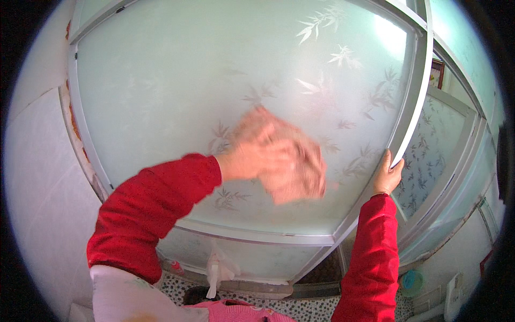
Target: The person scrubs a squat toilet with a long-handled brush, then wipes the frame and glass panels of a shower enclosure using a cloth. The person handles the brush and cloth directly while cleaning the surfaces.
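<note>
My left hand [257, 159] presses a pinkish, patterned cloth [312, 169] to a frosted glass panel [169, 92] decorated with leaf sprays. Both hand and cloth are blurred, and the fingers are partly lost in the folds. On the right, my right hand [388, 179] grips the edge of the panel's white metal upright [418, 96], its thumb on the near face. Both forearms wear red sleeves.
An opening right of the upright shows another leaf-patterned glass panel [426, 149]. Below stand a pink bottle [176, 266], a translucent plastic bag [225, 267] and a green basin [412, 283]. Pebble-patterned flooring [173, 283] lies beneath; a pale wall [40, 193] borders the left.
</note>
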### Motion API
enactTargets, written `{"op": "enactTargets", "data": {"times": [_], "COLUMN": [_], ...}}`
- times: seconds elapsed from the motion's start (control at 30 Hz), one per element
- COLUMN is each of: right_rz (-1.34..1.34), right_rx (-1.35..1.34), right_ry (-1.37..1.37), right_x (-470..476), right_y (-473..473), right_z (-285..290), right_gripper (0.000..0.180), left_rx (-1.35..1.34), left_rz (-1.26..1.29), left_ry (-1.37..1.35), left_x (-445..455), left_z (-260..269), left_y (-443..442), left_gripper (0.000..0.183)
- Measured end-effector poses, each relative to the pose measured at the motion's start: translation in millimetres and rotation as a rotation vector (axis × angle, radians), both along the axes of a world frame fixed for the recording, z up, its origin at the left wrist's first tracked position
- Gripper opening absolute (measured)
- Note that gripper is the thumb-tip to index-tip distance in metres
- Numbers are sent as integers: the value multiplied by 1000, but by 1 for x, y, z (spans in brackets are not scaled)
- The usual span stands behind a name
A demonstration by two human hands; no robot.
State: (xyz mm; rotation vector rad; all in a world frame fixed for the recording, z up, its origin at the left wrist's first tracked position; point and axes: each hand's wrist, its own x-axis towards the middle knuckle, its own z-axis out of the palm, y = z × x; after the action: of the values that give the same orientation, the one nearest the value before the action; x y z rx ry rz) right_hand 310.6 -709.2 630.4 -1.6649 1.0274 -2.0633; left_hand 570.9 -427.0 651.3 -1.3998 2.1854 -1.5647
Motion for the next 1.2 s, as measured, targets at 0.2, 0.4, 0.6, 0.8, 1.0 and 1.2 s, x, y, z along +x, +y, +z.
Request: {"op": "enactTargets", "data": {"times": [0.2,0.4,0.6,0.8,1.0,1.2], "right_rz": [-20,31,23,15,-15,73], "right_rx": [27,19,19,44,45,124], "right_ry": [17,-3,-3,-3,41,-13], "right_x": [-10,3,-1,-1,-3,-3], "right_y": [-6,-7,-8,0,-3,9], "right_z": [-2,-5,-5,-1,-2,5], "right_gripper": [41,40,39,37,36,37], "left_rx": [-562,-954,-724,-184,-51,-695], "left_rz": [241,380,46,-14,-163,-8], "left_ry": [83,224,302,14,92,74], "left_x": [46,87,37,-21,-47,-63], "left_z": [130,174,107,11,66,192], "left_y": [51,87,22,-34,-71,-102], "left_gripper": [58,67,52,47,57,61]}}
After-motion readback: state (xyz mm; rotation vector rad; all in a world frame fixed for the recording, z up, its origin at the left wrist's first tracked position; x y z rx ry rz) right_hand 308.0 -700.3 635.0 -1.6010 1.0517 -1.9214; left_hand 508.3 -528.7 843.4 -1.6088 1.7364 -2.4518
